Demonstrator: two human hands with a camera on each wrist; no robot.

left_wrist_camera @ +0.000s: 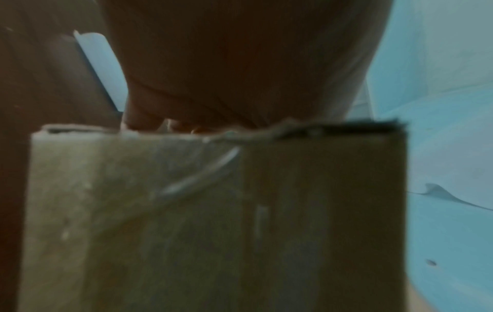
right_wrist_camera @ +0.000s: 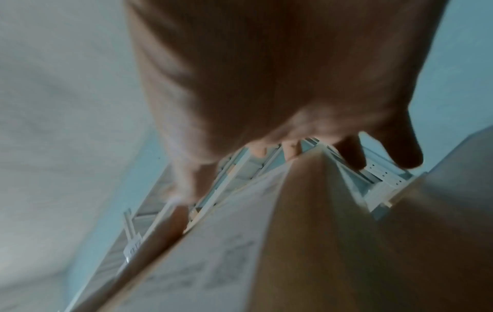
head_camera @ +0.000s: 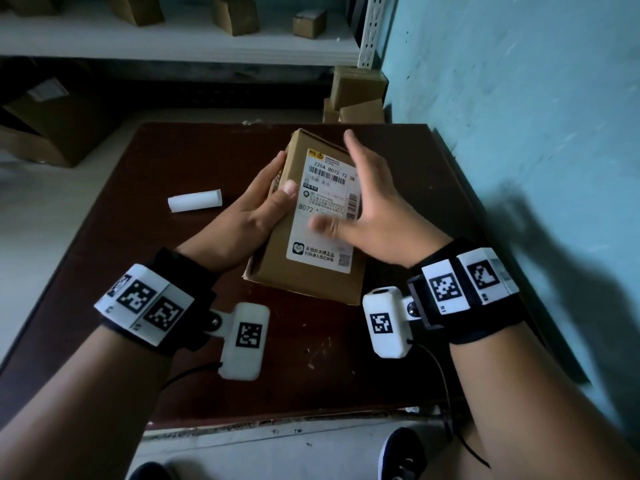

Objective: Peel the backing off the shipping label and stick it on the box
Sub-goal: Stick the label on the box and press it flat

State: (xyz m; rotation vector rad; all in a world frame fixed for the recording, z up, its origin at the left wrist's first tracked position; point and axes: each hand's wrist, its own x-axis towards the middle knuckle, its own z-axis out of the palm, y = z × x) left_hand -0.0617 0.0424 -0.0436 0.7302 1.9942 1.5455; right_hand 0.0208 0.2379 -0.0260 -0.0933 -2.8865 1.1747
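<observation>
A brown cardboard box (head_camera: pixel 277 271) rests tilted on the dark table (head_camera: pixel 156 168), its near end low. A white shipping label (head_camera: pixel 325 216) with barcodes lies flat on its top face. My left hand (head_camera: pixel 263 199) grips the box's left side, thumb on top by the label's edge. My right hand (head_camera: pixel 367 202) is flat with straight fingers over the label's right part, its thumb across the label. The left wrist view is blurred and shows the box end (left_wrist_camera: pixel 213 221) close up. In the right wrist view the label (right_wrist_camera: pixel 213 253) and box (right_wrist_camera: pixel 320 242) run away under the fingers (right_wrist_camera: pixel 352 152).
A curled white backing strip (head_camera: pixel 194 201) lies on the table left of the box. A teal wall (head_camera: pixel 519 116) stands close on the right. Shelving with several cardboard boxes (head_camera: pixel 235 13) runs along the back, and more boxes (head_camera: pixel 358 95) are stacked behind the table's far right corner.
</observation>
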